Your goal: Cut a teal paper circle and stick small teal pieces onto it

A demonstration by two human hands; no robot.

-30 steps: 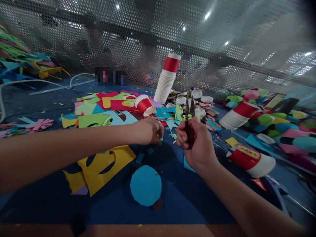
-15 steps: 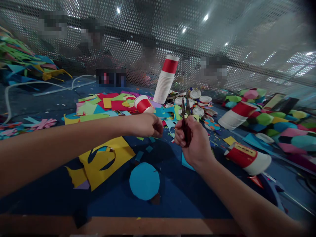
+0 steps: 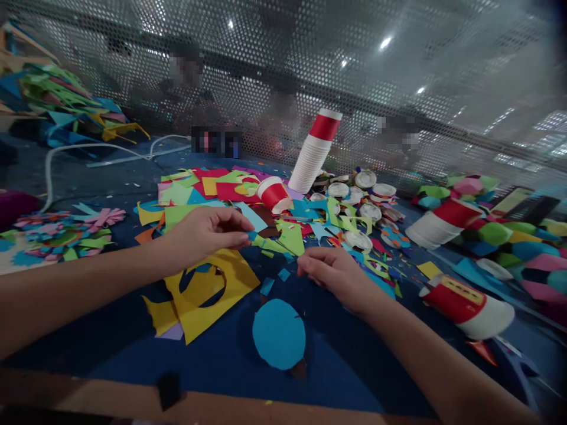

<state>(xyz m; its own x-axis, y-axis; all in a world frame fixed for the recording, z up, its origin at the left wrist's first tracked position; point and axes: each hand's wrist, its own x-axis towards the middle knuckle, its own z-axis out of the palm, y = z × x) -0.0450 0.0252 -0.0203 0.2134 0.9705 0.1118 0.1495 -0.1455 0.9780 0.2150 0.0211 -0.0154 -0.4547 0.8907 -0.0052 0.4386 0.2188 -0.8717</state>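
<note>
My left hand (image 3: 201,233) is over the left middle of the table with thumb and forefinger pinched. A small blue paper scrap (image 3: 252,235) shows at its fingertips. To its right, low over the table, my right hand (image 3: 332,271) has its fingers curled together; whatever they hold, if anything, is hidden. Between my forearms lies a blue paper disc (image 3: 279,333) with a small cut at its edge and a brown piece partly under it. Yellow paper (image 3: 234,277) with cut-out openings lies below my left hand. Two small blue scraps (image 3: 267,287) are near the disc.
Coloured paper pieces (image 3: 225,192) are heaped beyond my hands. A leaning stack of paper cups (image 3: 310,159) stands behind, near round white-rimmed pieces (image 3: 365,179). A red and white cup (image 3: 472,304) lies at right. A white cable (image 3: 48,171) runs at left.
The scissors that were in my right hand no longer show. That hand has lowered, and my left hand has drawn back leftward, a blue scrap now at its fingertips. The view has shifted left.
</note>
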